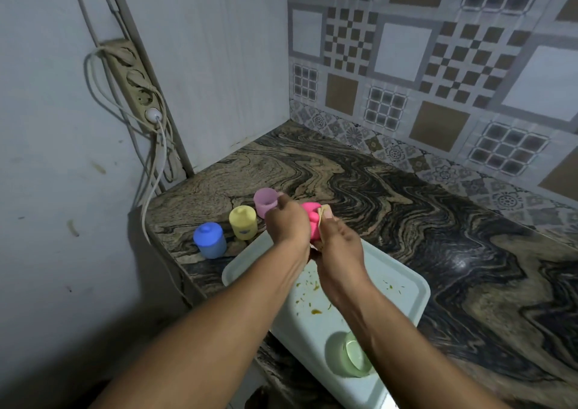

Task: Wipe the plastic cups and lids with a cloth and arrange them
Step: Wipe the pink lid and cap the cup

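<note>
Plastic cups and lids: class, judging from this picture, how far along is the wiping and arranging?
Looks done: the lidded blue cup and lidded yellow cup stand in a row on the counter, with the open purple cup beside them. In hand: both hands rub the pink cup with the cloth. Left: the green cup lying in the tray.

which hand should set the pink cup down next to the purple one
Left. The left hand grips the pink cup and is nearest the purple cup; the right hand is busy with the cloth.
</note>
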The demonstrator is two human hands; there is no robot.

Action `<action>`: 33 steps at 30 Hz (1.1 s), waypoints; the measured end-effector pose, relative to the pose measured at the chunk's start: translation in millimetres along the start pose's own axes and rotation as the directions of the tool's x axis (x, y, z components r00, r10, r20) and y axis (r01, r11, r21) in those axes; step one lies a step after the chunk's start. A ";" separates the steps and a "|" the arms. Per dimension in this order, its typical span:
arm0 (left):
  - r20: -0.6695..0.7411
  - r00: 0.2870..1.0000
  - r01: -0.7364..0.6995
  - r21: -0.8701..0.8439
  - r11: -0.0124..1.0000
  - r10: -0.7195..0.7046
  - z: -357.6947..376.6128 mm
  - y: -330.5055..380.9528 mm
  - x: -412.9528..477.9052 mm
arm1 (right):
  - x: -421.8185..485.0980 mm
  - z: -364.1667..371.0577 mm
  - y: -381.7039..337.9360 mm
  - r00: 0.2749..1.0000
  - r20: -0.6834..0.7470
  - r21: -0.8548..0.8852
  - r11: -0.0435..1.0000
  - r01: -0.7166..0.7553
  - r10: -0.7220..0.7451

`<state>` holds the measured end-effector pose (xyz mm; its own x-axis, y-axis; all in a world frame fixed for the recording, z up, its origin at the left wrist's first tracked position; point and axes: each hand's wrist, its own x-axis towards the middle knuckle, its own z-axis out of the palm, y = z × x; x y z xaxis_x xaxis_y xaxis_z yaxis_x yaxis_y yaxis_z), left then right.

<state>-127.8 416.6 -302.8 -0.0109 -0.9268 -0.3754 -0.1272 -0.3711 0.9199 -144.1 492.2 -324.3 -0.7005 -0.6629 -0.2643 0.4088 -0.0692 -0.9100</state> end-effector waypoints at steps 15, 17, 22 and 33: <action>0.039 0.994 0.101 -0.038 0.994 -0.099 2.4 -19.0 13.1 | 3.4 -1.8 4.9 1.000 0.017 -0.031 0.999 -0.007 0.008; 0.171 0.970 0.178 -0.009 0.984 -0.174 -1.6 -24.8 20.3 | 12.9 -14.9 -3.4 0.997 0.034 -0.138 0.989 -0.061 0.066; 0.293 0.951 0.080 0.085 0.993 -0.102 -5.7 -7.1 15.2 | 18.0 -20.4 -25.2 0.977 0.147 -0.221 0.968 -0.117 0.152; 0.142 0.988 -0.078 0.184 0.980 0.052 -9.4 -20.7 17.0 | 11.5 -12.1 -20.3 0.994 0.063 -0.235 0.970 -0.067 0.084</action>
<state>-116.0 408.0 -327.2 -0.1586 -0.9271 -0.3397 -0.3061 -0.2809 0.9096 -167.5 495.0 -312.7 -0.6254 -0.7121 -0.3190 0.3055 0.1527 -0.9399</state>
